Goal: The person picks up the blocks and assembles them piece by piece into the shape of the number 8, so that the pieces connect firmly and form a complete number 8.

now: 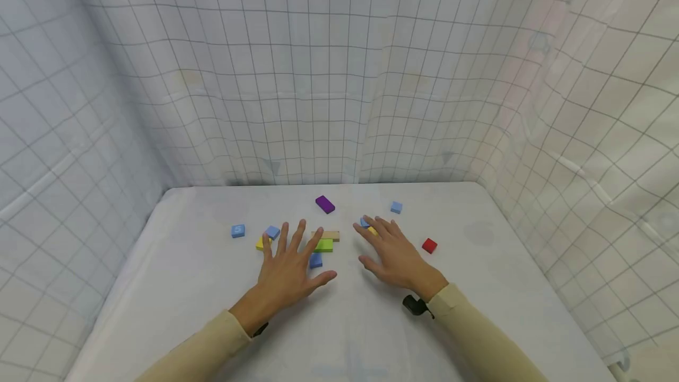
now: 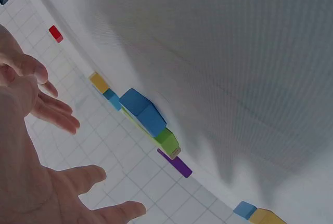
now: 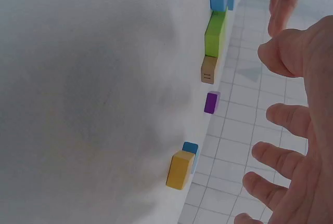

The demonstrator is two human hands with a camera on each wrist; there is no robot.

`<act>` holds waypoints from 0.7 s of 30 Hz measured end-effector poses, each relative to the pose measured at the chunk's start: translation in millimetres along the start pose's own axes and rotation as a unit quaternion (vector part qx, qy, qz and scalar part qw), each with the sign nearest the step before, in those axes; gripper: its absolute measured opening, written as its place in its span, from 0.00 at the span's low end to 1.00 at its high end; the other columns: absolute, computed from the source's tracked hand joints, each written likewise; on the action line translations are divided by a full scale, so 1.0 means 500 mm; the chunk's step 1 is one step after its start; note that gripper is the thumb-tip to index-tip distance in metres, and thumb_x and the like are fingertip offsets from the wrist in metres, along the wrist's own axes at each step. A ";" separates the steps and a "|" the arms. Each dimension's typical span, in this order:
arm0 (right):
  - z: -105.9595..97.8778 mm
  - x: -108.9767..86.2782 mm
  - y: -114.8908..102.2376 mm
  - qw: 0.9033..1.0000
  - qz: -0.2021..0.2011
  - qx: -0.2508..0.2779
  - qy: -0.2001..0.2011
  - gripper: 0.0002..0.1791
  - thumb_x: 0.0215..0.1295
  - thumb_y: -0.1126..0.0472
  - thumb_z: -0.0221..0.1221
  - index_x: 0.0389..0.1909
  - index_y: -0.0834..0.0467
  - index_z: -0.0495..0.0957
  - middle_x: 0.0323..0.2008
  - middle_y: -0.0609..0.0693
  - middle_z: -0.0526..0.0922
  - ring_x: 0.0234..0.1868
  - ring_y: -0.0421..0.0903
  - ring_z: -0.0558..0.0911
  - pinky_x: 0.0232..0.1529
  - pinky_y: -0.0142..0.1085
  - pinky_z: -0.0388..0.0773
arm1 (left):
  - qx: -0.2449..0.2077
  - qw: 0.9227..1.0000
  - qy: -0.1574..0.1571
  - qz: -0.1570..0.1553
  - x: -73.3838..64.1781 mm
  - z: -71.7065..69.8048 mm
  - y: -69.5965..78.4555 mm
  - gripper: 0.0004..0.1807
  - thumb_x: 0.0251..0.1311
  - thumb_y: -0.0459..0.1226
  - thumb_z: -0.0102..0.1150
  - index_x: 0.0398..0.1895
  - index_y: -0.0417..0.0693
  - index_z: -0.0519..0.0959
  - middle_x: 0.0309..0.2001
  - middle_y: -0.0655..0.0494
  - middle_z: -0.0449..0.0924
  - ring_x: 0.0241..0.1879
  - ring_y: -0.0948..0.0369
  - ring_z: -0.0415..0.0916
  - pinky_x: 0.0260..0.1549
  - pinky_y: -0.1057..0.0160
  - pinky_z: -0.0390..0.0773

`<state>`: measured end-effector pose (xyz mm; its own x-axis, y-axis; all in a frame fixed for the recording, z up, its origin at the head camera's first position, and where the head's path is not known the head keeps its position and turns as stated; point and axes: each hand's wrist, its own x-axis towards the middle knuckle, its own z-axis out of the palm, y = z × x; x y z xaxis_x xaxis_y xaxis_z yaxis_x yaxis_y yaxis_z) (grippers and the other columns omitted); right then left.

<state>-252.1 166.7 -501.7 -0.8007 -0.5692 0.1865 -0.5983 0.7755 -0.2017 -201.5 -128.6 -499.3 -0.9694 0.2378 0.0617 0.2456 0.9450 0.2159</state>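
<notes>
Both hands hover over a white table with fingers spread, holding nothing. My left hand (image 1: 283, 276) is nearest a yellow block (image 1: 260, 244) partly behind its fingers and a blue block (image 1: 273, 232). Between the hands, a blue block (image 1: 316, 261), a green block (image 1: 324, 246) and a tan block (image 1: 333, 236) lie close together; the left fingers cover parts of them. The right hand (image 1: 398, 261) partly hides another yellow block (image 3: 179, 170) and a blue block (image 3: 190, 147). In the left wrist view, a gap shows between the left fingers and the blocks.
A purple block (image 1: 325, 204) lies toward the back of the table (image 1: 185, 287). Far left is a blue block marked 5 (image 1: 238, 231). A light blue block (image 1: 396, 207) and a red block (image 1: 429, 246) lie to the right. Grid-patterned curtains (image 1: 339, 75) hang behind and at both sides.
</notes>
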 end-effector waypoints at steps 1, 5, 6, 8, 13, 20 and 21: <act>0.002 0.009 -0.001 1.000 -0.008 0.001 -0.005 0.41 0.87 0.43 0.64 0.93 0.46 0.65 0.92 0.58 0.66 0.91 0.66 0.67 0.92 0.70 0.59 | 0.001 1.000 0.000 0.003 0.000 0.000 -0.002 0.58 0.71 0.79 0.59 0.97 0.66 0.58 0.97 0.41 0.50 0.95 0.28 0.45 0.85 0.11 0.41; 0.011 0.042 -0.006 0.999 -0.035 0.014 -0.026 0.39 0.88 0.44 0.65 0.92 0.47 0.67 0.91 0.57 0.68 0.88 0.63 0.71 0.91 0.65 0.65 | -0.002 1.000 0.001 0.017 -0.001 -0.003 -0.008 0.55 0.73 0.75 0.64 0.96 0.64 0.62 0.96 0.41 0.55 0.94 0.29 0.52 0.85 0.11 0.46; 0.014 0.049 -0.006 0.999 -0.039 0.016 -0.031 0.39 0.88 0.45 0.65 0.92 0.46 0.67 0.91 0.57 0.69 0.88 0.62 0.72 0.90 0.64 0.68 | -0.002 1.000 0.000 0.020 -0.001 -0.003 -0.010 0.54 0.73 0.74 0.65 0.95 0.64 0.63 0.95 0.41 0.56 0.93 0.30 0.53 0.85 0.11 0.47; 0.020 0.063 -0.009 0.998 -0.045 0.025 -0.043 0.38 0.88 0.46 0.64 0.92 0.46 0.67 0.90 0.56 0.69 0.88 0.62 0.73 0.89 0.63 0.71 | -0.003 1.000 0.000 0.025 -0.003 -0.003 -0.015 0.53 0.74 0.72 0.67 0.95 0.64 0.64 0.94 0.40 0.59 0.92 0.30 0.58 0.85 0.12 0.51; 0.035 0.093 -0.013 0.996 -0.048 0.042 -0.068 0.34 0.90 0.48 0.62 0.91 0.45 0.70 0.90 0.53 0.71 0.88 0.61 0.73 0.87 0.62 0.74 | -0.004 0.999 0.009 0.041 -0.005 -0.001 -0.025 0.50 0.75 0.68 0.71 0.93 0.63 0.67 0.89 0.39 0.69 0.85 0.32 0.70 0.84 0.17 0.61; 0.055 0.121 -0.015 0.994 -0.043 0.042 -0.091 0.29 0.90 0.48 0.61 0.87 0.43 0.75 0.87 0.51 0.74 0.88 0.58 0.74 0.86 0.58 0.76 | -0.006 0.998 0.020 0.062 -0.009 0.002 -0.035 0.46 0.75 0.62 0.75 0.90 0.61 0.72 0.81 0.38 0.78 0.77 0.34 0.80 0.82 0.23 0.70; 0.056 0.123 -0.016 0.994 -0.045 0.040 -0.093 0.29 0.91 0.48 0.61 0.87 0.43 0.75 0.87 0.52 0.75 0.87 0.58 0.75 0.86 0.58 0.77 | -0.007 0.998 0.022 0.064 -0.009 0.002 -0.036 0.45 0.75 0.62 0.75 0.90 0.60 0.73 0.80 0.38 0.79 0.76 0.34 0.81 0.81 0.25 0.72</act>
<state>-297.6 117.8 -515.5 -0.7311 -0.6817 0.0283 -0.6623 0.6992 -0.2693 -201.8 -146.5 -504.6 -0.9291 0.3456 0.1315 0.3671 0.9045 0.2171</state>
